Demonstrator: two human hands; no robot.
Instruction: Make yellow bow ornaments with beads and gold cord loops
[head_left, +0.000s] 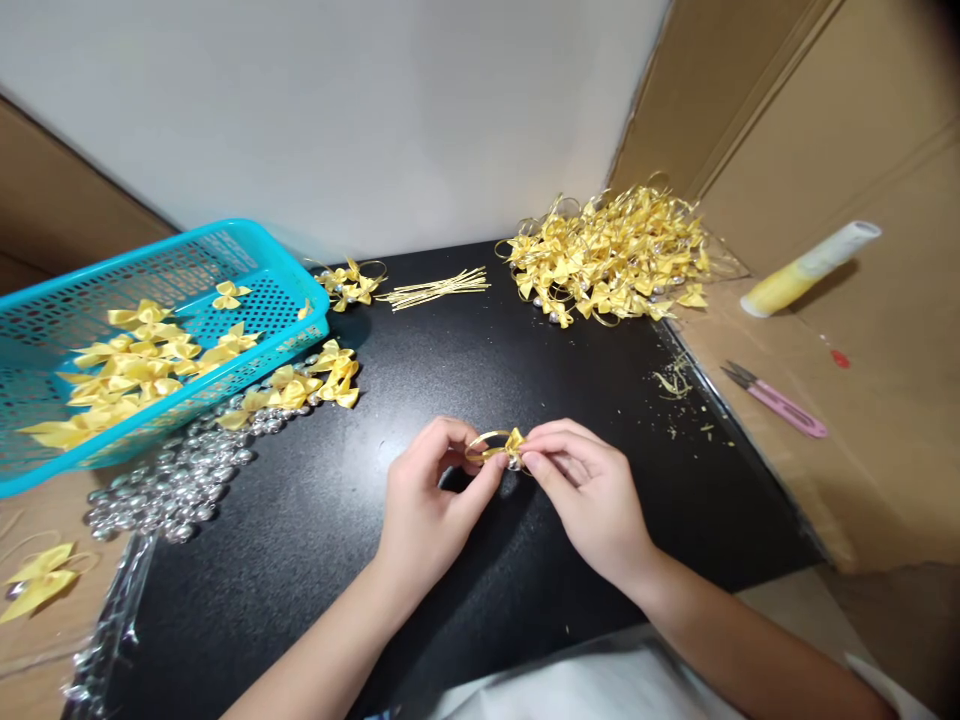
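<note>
1. Black tabletop (315,560) stretches either side of our left hand (435,490) and right hand (600,490); its right edge runs near pink snips (784,402).
2. We pinch a gold-looped bow (514,442) between both hands' fingertips, mid-table.
3. Turquoise basket (319,325), at left, holds yellow bows (142,365).

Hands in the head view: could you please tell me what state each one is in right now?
Left hand: closed in a pinch, holding the bow.
Right hand: closed in a pinch, holding the same bow.
</note>
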